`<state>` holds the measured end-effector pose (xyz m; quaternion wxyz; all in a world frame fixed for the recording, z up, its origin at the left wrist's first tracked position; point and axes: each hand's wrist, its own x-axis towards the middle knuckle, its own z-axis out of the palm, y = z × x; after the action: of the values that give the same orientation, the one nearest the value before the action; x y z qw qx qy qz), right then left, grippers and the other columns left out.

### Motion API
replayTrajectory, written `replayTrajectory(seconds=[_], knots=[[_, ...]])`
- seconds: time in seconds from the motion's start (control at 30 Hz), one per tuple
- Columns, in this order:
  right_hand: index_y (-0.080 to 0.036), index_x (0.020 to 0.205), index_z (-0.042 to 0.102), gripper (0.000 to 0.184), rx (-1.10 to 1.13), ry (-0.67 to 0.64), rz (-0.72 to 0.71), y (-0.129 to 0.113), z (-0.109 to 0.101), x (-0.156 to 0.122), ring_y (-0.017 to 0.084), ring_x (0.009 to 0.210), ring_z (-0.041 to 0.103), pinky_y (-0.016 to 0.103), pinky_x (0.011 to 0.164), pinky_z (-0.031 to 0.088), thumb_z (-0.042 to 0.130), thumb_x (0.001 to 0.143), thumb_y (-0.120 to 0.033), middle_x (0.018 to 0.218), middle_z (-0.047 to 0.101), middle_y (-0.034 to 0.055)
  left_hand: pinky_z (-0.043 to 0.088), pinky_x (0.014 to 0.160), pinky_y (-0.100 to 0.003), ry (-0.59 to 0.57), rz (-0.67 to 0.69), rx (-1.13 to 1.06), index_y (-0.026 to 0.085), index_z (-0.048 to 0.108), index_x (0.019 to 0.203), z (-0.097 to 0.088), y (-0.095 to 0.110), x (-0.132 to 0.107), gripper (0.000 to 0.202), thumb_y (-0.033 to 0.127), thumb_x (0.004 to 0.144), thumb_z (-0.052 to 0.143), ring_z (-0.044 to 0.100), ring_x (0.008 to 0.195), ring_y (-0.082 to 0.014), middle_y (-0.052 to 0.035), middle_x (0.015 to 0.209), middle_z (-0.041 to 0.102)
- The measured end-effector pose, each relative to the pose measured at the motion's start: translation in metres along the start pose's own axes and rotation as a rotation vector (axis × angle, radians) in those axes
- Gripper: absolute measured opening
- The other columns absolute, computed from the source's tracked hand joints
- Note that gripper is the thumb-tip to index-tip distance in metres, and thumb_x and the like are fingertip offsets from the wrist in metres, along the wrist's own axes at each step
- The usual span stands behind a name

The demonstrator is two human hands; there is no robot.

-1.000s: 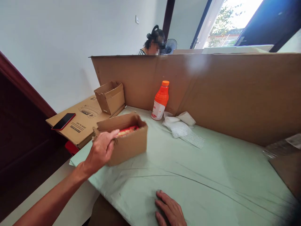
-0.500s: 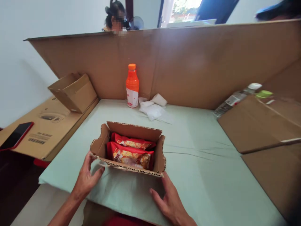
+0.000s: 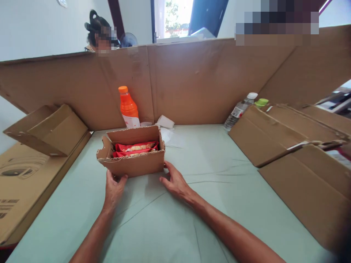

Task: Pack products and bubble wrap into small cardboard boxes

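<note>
Left hand (image 3: 115, 188) and right hand (image 3: 177, 182) spread at lower corners of open box (image 3: 139, 167); firm hold unclear. Even pressure should steady red packets (image 3: 137, 147).

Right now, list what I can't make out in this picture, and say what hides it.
All in the head view:
1. Lower parts of the red packets: hidden by the near wall of the small box.
2. Base of the orange bottle: hidden behind the small box.
3. What lies under the green cap: mostly hidden by the right-hand carton.
4. Print on the flat carton: too small; the left edge cuts it off.
</note>
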<state>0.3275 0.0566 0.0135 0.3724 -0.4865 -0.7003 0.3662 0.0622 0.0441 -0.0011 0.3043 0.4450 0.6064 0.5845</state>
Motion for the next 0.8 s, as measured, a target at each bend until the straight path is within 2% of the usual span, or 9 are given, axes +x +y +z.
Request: replayTrajectory(seconds=[0.1, 0.17, 0.3, 0.37, 0.43, 0.53, 0.63, 0.73, 0.8], knots=[[-0.021, 0.144, 0.048, 0.068, 0.046, -0.030, -0.009, 0.015, -0.007, 0.015, 0.026, 0.117, 0.062, 0.040, 0.093, 0.054, 0.060, 0.077, -0.021, 0.139, 0.060, 0.0119, 0.047, 0.092, -0.034, 0.052, -0.011, 0.055, 0.021, 0.050, 0.117, 0.010, -0.008, 0.004, 0.053, 0.034, 0.071, 0.074, 0.058, 0.095, -0.0183, -0.0025, 0.104, 0.060], [-0.021, 0.134, 0.059, 0.055, 0.052, -0.021, -0.040, 0.028, -0.015, 0.018, 0.024, 0.117, 0.063, 0.039, 0.093, 0.054, 0.057, 0.079, -0.018, 0.136, 0.064, 0.0102, 0.046, 0.094, -0.036, 0.075, -0.016, 0.065, 0.021, 0.050, 0.115, 0.011, -0.013, 0.003, 0.051, 0.034, 0.072, 0.074, 0.058, 0.096, -0.0191, -0.0026, 0.102, 0.060], [-0.022, 0.107, 0.072, 0.032, -0.032, 0.147, -0.072, 0.055, -0.040, 0.033, 0.022, 0.113, 0.066, 0.035, 0.086, 0.056, 0.051, 0.084, -0.017, 0.126, 0.069, 0.0084, 0.043, 0.100, -0.037, 0.094, -0.033, 0.046, 0.022, 0.049, 0.116, 0.011, -0.017, -0.001, 0.052, 0.032, 0.071, 0.074, 0.058, 0.102, -0.0200, -0.0033, 0.106, 0.060], [-0.022, 0.104, 0.073, 0.030, -0.148, 0.226, -0.092, 0.066, -0.054, 0.051, 0.021, 0.109, 0.067, 0.036, 0.085, 0.056, 0.050, 0.085, -0.017, 0.122, 0.071, 0.0083, 0.044, 0.098, -0.037, 0.103, -0.044, 0.052, 0.022, 0.050, 0.113, 0.012, -0.018, -0.002, 0.051, 0.033, 0.070, 0.075, 0.059, 0.100, -0.0201, -0.0029, 0.104, 0.060], [-0.023, 0.104, 0.073, 0.031, -0.275, 0.272, -0.120, 0.072, -0.069, 0.075, 0.023, 0.112, 0.065, 0.040, 0.094, 0.053, 0.050, 0.084, -0.015, 0.121, 0.071, 0.0083, 0.046, 0.094, -0.036, 0.112, -0.046, 0.052, 0.021, 0.050, 0.111, 0.013, -0.019, -0.002, 0.050, 0.035, 0.070, 0.075, 0.059, 0.098, -0.0207, -0.0023, 0.100, 0.060], [-0.022, 0.107, 0.073, 0.033, -0.395, 0.290, -0.142, 0.066, -0.083, 0.122, 0.027, 0.124, 0.058, 0.048, 0.108, 0.042, 0.052, 0.083, -0.013, 0.134, 0.065, 0.0103, 0.047, 0.091, -0.037, 0.113, -0.064, 0.073, 0.022, 0.050, 0.111, 0.013, -0.021, -0.002, 0.049, 0.038, 0.072, 0.074, 0.059, 0.096, -0.0213, -0.0022, 0.098, 0.060], [-0.019, 0.130, 0.064, 0.046, -0.657, 0.202, -0.130, 0.044, -0.083, 0.174, 0.030, 0.131, 0.050, 0.047, 0.107, 0.038, 0.050, 0.087, -0.011, 0.146, 0.055, 0.0137, 0.047, 0.091, -0.037, 0.093, -0.095, 0.119, 0.022, 0.050, 0.112, 0.012, -0.024, -0.003, 0.046, 0.039, 0.075, 0.071, 0.060, 0.097, -0.0222, -0.0035, 0.102, 0.061], [-0.019, 0.149, 0.044, 0.061, -0.830, 0.105, -0.101, 0.024, -0.075, 0.221, 0.031, 0.120, 0.057, 0.047, 0.100, 0.035, 0.044, 0.090, -0.006, 0.132, 0.064, 0.0189, 0.049, 0.090, -0.038, 0.089, -0.105, 0.139, 0.023, 0.049, 0.112, 0.012, -0.025, -0.003, 0.044, 0.040, 0.076, 0.069, 0.061, 0.097, -0.0237, -0.0043, 0.101, 0.061], [-0.016, 0.146, 0.048, 0.059, -0.817, 0.091, -0.081, 0.017, -0.071, 0.243, 0.030, 0.109, 0.063, 0.047, 0.099, 0.034, 0.045, 0.089, -0.003, 0.116, 0.071, 0.0190, 0.050, 0.090, -0.039, 0.090, -0.104, 0.138, 0.022, 0.050, 0.111, 0.012, -0.027, -0.003, 0.043, 0.041, 0.077, 0.068, 0.061, 0.096, -0.0238, -0.0041, 0.099, 0.062]])
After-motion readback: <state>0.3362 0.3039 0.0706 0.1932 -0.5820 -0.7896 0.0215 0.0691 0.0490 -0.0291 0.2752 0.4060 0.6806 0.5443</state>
